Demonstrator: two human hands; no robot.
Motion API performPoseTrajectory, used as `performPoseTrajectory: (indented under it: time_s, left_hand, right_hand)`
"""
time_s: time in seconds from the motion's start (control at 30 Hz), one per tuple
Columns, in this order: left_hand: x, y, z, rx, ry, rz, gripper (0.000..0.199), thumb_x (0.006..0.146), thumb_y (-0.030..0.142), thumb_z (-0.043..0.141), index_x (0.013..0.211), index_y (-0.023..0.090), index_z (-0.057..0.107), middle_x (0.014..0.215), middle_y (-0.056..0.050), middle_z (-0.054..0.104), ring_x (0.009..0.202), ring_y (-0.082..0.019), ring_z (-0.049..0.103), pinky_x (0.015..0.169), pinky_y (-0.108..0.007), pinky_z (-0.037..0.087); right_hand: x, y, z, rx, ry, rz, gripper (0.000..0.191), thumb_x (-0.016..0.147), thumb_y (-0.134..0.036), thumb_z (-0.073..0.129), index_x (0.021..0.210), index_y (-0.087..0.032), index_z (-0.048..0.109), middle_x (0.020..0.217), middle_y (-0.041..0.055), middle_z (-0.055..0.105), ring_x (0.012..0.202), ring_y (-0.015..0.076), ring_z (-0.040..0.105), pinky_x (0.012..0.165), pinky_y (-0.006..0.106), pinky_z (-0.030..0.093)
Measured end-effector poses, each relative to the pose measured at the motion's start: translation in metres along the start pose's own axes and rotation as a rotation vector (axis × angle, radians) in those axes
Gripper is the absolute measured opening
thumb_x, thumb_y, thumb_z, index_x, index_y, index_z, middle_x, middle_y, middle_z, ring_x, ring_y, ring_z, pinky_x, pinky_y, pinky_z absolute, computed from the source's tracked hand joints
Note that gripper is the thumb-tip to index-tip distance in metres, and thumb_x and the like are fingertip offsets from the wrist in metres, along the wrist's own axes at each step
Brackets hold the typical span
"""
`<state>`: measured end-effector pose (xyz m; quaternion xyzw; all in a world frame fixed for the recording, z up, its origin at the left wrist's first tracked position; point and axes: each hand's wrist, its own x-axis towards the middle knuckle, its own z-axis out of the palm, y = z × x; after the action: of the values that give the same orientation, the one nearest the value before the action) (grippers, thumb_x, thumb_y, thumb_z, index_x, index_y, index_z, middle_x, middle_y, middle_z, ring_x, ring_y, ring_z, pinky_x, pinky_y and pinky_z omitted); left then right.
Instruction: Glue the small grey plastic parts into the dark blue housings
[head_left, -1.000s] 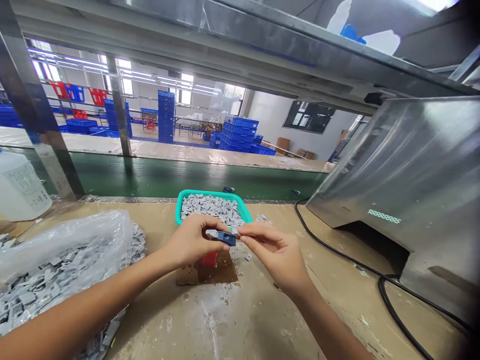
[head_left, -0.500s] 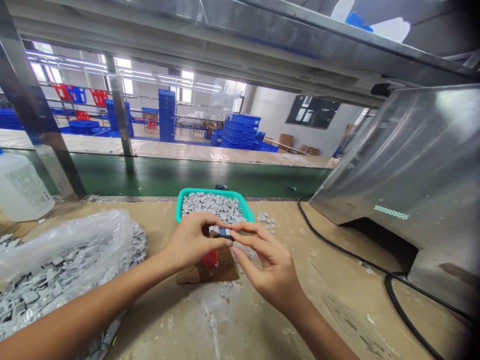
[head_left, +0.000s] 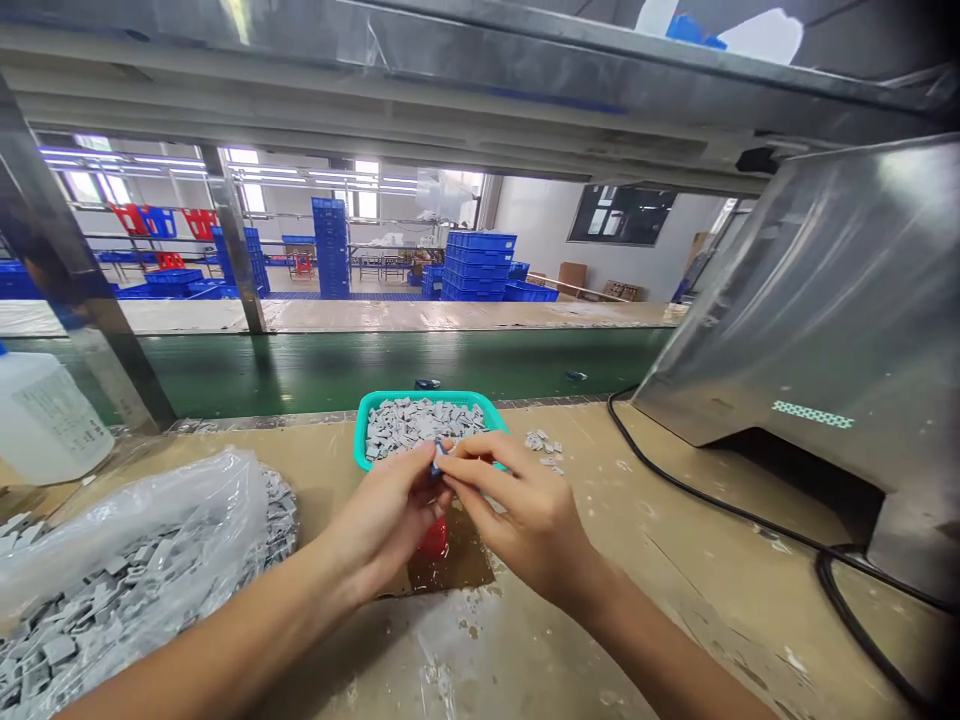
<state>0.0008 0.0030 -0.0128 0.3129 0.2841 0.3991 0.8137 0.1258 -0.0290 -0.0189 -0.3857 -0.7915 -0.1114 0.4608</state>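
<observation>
While our left hand [head_left: 382, 522] and right hand [head_left: 525, 510] almost meet, their nearly closed fingers pinch a small blue part [head_left: 436, 458] over the near rim of the teal basket [head_left: 427, 397], at the far edge of the worktop [head_left: 645, 570]. A plastic bag [head_left: 142, 530] of grey pieces lies toward its left.

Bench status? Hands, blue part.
Left hand, right hand together, fingers on small blue part, mostly hidden. Above teal plastic basket of gray pieces. Red object below hands, partly hidden.

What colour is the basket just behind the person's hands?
The basket is bright turquoise, clearest along its rim in the head view.
</observation>
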Motion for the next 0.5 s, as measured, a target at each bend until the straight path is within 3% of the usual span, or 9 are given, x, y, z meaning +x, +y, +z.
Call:
performPoseTrajectory:
  time_s: [0.1,0.2,0.27,0.33,0.43,0.5]
  left_hand:
    - [0.010,0.012,-0.009,-0.008,-0.006,0.059,0.017,0.080,0.013,0.041,0.075,0.012,0.058,0.073,-0.004,0.054,0.064,-0.009,0.050,0.060,-0.020,0.043]
    - [0.018,0.037,-0.023,-0.009,-0.069,0.275,0.018,0.078,0.011,0.041,0.088,0.011,0.056,0.068,-0.002,0.047,0.058,-0.007,0.045,0.053,-0.017,0.039]
    - [0.020,0.055,-0.032,0.021,-0.117,0.427,0.020,0.076,0.011,0.043,0.092,0.011,0.055,0.066,0.000,0.043,0.055,-0.006,0.041,0.050,-0.016,0.036]
    - [0.021,0.069,-0.039,0.115,-0.136,0.537,0.021,0.077,0.015,0.045,0.095,0.013,0.054,0.064,0.001,0.041,0.055,-0.007,0.039,0.051,-0.017,0.035]
    - [0.032,0.079,-0.050,0.538,-0.078,0.699,0.026,0.078,0.025,0.046,0.102,0.017,0.054,0.067,0.000,0.043,0.059,-0.010,0.041,0.057,-0.020,0.036]
    - [0.049,0.085,-0.060,1.115,0.030,0.790,0.028,0.079,0.028,0.045,0.104,0.020,0.054,0.074,-0.003,0.049,0.068,-0.013,0.046,0.066,-0.023,0.038]
  right_hand:
    - [0.001,0.011,0.003,0.103,0.013,0.063,0.036,0.080,-0.012,0.050,0.114,-0.026,0.049,0.098,0.0039,0.057,0.085,0.0148,0.057,0.076,0.029,0.049]
    - [0.002,0.039,0.001,0.152,0.078,0.235,0.053,0.080,-0.017,0.051,0.128,-0.024,0.030,0.102,0.0060,0.055,0.082,0.0143,0.057,0.071,0.029,0.050]
    - [0.003,0.065,0.000,0.063,-0.054,0.334,0.048,0.080,-0.016,0.049,0.126,-0.020,0.036,0.093,0.0053,0.059,0.078,0.0147,0.058,0.068,0.029,0.050]
    - [0.004,0.090,0.000,-0.064,-0.288,0.372,0.038,0.075,-0.012,0.052,0.112,-0.017,0.052,0.085,0.0049,0.063,0.075,0.0164,0.060,0.066,0.029,0.050]
    - [0.005,0.115,0.010,-0.130,-0.460,0.327,0.029,0.064,-0.002,0.057,0.088,-0.017,0.066,0.085,0.0059,0.067,0.077,0.0203,0.062,0.068,0.031,0.051]
    - [0.005,0.123,0.019,-0.130,-0.474,0.297,0.033,0.060,0.004,0.055,0.080,-0.018,0.068,0.084,0.0058,0.068,0.079,0.0217,0.062,0.069,0.032,0.051]
